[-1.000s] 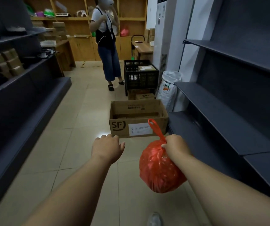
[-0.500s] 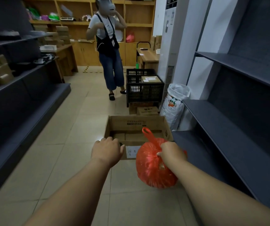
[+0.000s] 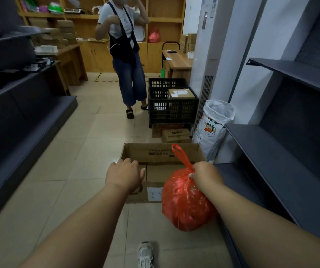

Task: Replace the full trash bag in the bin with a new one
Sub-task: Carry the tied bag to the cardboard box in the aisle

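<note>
A full red trash bag (image 3: 185,204) hangs in the air over the tiled floor, its tied neck gripped by my right hand (image 3: 205,176); one red handle loop sticks up above the fist. My left hand (image 3: 124,174) is held out beside it, palm down, fingers loosely apart and holding nothing. Both hands hover over the near edge of an open cardboard box (image 3: 147,153) on the floor. No bin is in view.
A person (image 3: 125,55) stands ahead in the aisle beside stacked black crates (image 3: 172,107). A white printed sack (image 3: 211,130) leans at the right. Dark grey shelving (image 3: 283,157) lines both sides. My shoe (image 3: 145,255) shows at the bottom.
I have walked forward: the cardboard box, crates and person are closer. The red bag now hangs at the box's near edge, still in my right hand.
</note>
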`<control>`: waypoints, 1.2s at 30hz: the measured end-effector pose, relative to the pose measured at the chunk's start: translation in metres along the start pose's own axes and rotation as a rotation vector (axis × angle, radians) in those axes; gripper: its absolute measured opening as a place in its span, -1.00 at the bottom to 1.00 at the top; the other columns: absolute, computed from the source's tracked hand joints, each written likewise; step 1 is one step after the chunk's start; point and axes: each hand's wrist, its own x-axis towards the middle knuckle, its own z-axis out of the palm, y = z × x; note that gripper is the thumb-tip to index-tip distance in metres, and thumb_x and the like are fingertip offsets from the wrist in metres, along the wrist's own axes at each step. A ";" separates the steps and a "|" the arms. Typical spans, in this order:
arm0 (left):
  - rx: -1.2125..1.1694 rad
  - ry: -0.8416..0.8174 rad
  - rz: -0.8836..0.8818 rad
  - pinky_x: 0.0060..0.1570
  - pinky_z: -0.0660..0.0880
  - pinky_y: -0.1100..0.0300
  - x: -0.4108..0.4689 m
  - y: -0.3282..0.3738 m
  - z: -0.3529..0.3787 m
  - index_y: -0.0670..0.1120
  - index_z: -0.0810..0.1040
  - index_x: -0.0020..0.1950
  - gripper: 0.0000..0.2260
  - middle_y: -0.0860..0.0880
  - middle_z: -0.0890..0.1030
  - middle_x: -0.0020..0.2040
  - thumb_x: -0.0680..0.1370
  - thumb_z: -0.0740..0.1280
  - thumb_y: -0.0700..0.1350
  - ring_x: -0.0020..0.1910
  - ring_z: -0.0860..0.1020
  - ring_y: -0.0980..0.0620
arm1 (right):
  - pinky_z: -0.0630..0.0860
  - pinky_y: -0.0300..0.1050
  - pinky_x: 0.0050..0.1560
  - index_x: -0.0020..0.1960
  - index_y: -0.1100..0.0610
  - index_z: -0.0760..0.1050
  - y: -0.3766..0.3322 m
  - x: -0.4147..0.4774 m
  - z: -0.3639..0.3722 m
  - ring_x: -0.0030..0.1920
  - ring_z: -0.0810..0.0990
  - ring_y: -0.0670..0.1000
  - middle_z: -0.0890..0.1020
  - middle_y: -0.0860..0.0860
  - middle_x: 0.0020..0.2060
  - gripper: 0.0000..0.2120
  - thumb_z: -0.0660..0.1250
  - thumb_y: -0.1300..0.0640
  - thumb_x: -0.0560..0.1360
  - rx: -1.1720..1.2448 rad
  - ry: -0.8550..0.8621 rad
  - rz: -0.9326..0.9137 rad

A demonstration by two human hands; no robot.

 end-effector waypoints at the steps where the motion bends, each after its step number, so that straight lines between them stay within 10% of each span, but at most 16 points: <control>1: -0.004 0.002 0.001 0.03 0.40 0.10 0.019 -0.001 0.003 -0.05 0.49 0.13 -0.63 -0.07 0.56 0.08 0.60 0.01 0.14 0.09 0.52 -0.05 | 0.49 -0.05 0.10 0.22 0.18 0.56 -0.004 0.019 0.001 0.17 0.55 0.15 0.60 0.15 0.11 -0.69 0.28 0.03 0.56 -0.005 0.000 -0.001; 17: -0.025 -0.113 0.132 0.15 0.37 0.05 0.339 -0.043 0.044 -0.04 0.46 0.23 -0.61 -0.06 0.52 0.23 0.59 0.03 0.14 0.22 0.47 -0.06 | 0.48 0.02 0.15 0.08 0.16 0.54 -0.082 0.322 -0.009 0.04 0.56 0.08 0.54 0.00 -0.20 -0.81 0.27 0.09 0.55 0.259 -0.101 0.250; 21: -0.043 -0.160 0.157 0.16 0.39 0.05 0.384 -0.042 0.056 -0.05 0.47 0.23 -0.61 -0.06 0.51 0.25 0.59 0.04 0.14 0.24 0.46 -0.05 | 0.42 0.21 0.28 0.21 0.14 0.50 -0.091 0.373 -0.009 0.21 0.50 0.19 0.54 0.15 0.14 -0.67 0.29 0.00 0.52 0.312 -0.123 0.316; 36: -0.051 -0.272 0.117 0.15 0.40 0.06 0.470 -0.016 0.087 -0.04 0.48 0.19 -0.63 -0.07 0.54 0.20 0.59 0.05 0.13 0.20 0.47 -0.06 | 0.44 0.08 0.24 0.25 0.11 0.49 -0.081 0.481 0.008 0.22 0.50 0.16 0.53 0.13 0.20 -0.69 0.26 0.03 0.55 0.206 -0.187 0.301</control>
